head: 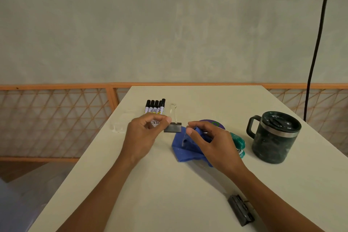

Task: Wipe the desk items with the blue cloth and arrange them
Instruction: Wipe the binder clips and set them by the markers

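A black binder clip (172,127) with silver wire handles lies just past the middle of the white desk (169,184). My left hand (145,135) has curled fingers, and its thumb and forefinger pinch the clip's upper left corner. My right hand (211,141) grips the bunched blue cloth (183,151) right beside the clip, with the cloth's loose end spread on the desk below it. Several black-capped markers (155,107) lie side by side behind my left hand.
A purple disc (216,124) and a teal object (239,142) show partly behind my right hand. A dark lidded mug (273,137) stands at the right. A clear plastic piece (120,125) lies at the left edge, a dark metal clip (242,211) near the front. A black cable (316,43) hangs at the right.
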